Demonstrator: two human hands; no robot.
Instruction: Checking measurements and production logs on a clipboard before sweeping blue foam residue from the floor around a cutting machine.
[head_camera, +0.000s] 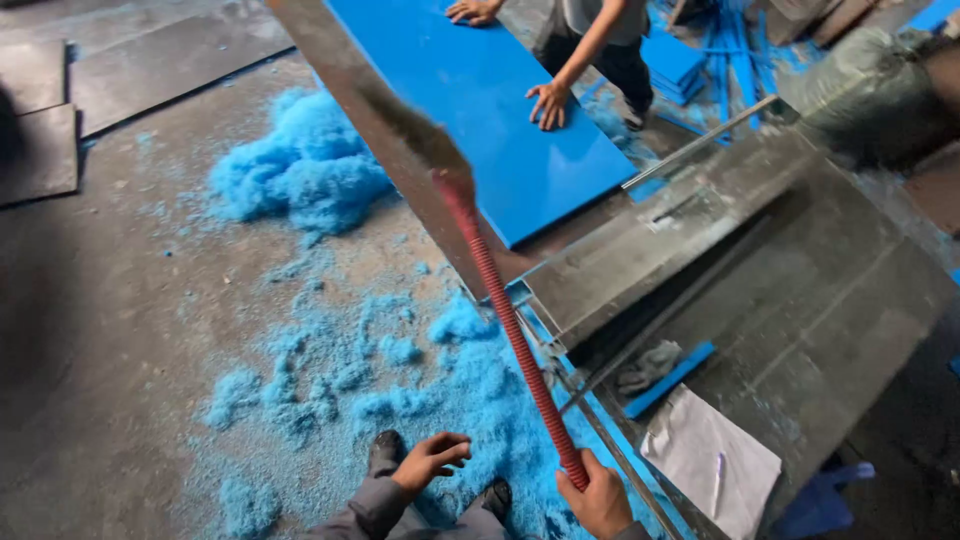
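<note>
My right hand (598, 497) grips the lower end of a long red ribbed handle (508, 320) that rises to a large steel cutter blade (360, 110), raised at a slant. My left hand (433, 459) hangs free above my shoe, fingers curled loosely, holding nothing. A blue sheet (470, 100) lies flat on the metal cutting table (800, 290), beside the blade. Another person at the far side presses both hands (548, 104) on that blue sheet.
Piles of blue fluffy shavings (300, 170) cover the concrete floor to the left and around my feet. A white paper with a pen (710, 465) lies on the table's near corner. Stacked blue strips (690, 60) sit at the back right.
</note>
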